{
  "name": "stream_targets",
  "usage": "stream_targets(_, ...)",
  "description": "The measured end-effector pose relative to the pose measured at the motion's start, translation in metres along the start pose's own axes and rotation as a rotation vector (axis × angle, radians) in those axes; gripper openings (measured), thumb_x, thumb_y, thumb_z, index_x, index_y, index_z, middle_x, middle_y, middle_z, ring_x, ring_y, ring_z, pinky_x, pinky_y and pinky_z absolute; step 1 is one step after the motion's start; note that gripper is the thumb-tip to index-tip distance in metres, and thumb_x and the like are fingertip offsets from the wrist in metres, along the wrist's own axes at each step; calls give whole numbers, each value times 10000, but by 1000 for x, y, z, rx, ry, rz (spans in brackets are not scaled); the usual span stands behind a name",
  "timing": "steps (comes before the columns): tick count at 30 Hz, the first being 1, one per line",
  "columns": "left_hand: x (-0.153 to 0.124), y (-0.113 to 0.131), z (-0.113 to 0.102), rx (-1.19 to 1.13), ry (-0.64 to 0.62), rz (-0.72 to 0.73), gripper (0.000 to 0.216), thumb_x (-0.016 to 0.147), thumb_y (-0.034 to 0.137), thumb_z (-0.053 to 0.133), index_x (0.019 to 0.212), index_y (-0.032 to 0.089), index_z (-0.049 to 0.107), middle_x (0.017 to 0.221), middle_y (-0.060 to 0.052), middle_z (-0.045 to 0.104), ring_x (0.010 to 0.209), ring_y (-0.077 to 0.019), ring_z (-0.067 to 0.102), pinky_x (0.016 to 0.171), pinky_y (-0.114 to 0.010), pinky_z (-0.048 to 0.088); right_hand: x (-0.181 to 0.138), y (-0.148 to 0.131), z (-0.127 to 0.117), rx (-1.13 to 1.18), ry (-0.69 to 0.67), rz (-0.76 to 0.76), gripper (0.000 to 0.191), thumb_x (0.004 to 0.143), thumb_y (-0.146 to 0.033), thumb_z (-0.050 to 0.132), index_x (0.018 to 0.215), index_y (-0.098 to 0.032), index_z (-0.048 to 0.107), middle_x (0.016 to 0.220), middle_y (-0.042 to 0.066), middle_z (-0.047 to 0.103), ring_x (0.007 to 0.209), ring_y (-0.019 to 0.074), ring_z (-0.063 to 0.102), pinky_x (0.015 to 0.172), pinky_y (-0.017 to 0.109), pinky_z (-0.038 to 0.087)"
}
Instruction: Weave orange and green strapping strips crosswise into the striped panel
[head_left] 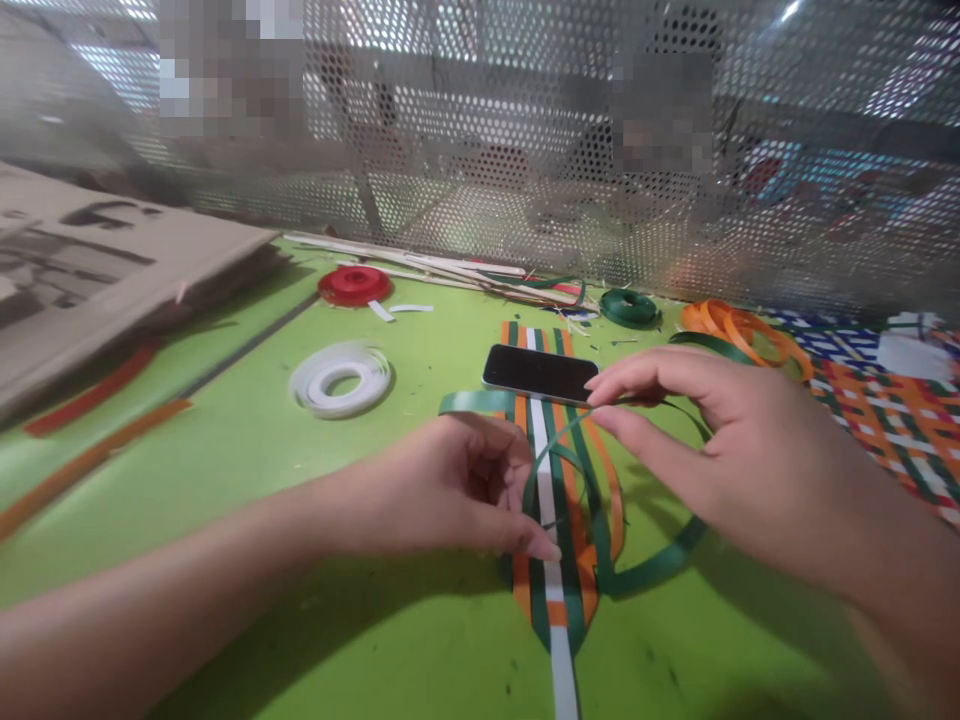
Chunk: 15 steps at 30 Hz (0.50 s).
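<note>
The green counter (247, 400) carries a flat run of striped bands (575, 515), green, orange and white, laid lengthwise before the person, their near ends drawn together in a point. They look light, thin and loose-edged, likely to slide sideways if nudged; pressing down across the middle would probably steady them best.

The right hand (697, 420) is above their right side, thumb and forefinger pinching the green strip (652, 575). The left hand (480, 490) lies over their left edge, fingers curled and thumb stretched across the white band; whether it grips anything cannot be told.

The green strip loops over and beside the bands. It seems smooth, springy and nearly weightless, apt to twist or slip, and a sharp fold might crease it. A pinch across its flat faces, close to the bands, should control it best.

Smallest is the phone (540, 372), lying across the bands like a paperweight.
</note>
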<state>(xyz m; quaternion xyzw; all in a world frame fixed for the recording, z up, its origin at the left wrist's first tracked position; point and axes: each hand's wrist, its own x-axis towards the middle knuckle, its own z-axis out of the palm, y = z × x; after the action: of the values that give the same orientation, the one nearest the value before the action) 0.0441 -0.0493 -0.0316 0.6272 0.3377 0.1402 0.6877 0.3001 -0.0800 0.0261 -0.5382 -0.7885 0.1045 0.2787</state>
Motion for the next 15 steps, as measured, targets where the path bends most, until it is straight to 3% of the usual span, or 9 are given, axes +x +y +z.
stream_targets(3,-1,-1,2,-3,-4,-9,396,789,422,949,875,176,651,809,0,711,742,-152,662,678,-284,526,-2,-6,0,-86,73,-119,73,970,-237,695,1023,-281,716,1112,1,770,1032,215,716,870,341,520)
stream_targets(5,-1,0,2,-16,-8,-4,369,786,405,954,885,168,689,808,-4,723,735,-146,662,668,-270,526,-3,-10,-1,-96,80,-191,38,984,-232,680,992,-267,694,1062,-5,755,993,185,703,871,313,505)
stream_targets(11,0,6,4,-188,30,-21,262,757,276,978,804,164,745,682,28,730,637,-111,680,616,-204,562,-6,-13,0,35,-267,-235,56,1006,-365,731,1030,-320,753,1022,-76,784,904,120,723,802,239,513)
stream_targets(15,1,6,6,-243,52,-19,238,734,216,990,751,158,760,680,13,768,639,-109,721,641,-179,601,-8,-10,3,58,-339,-209,144,1001,-367,731,1141,-339,749,1096,-82,818,945,131,755,800,232,524)
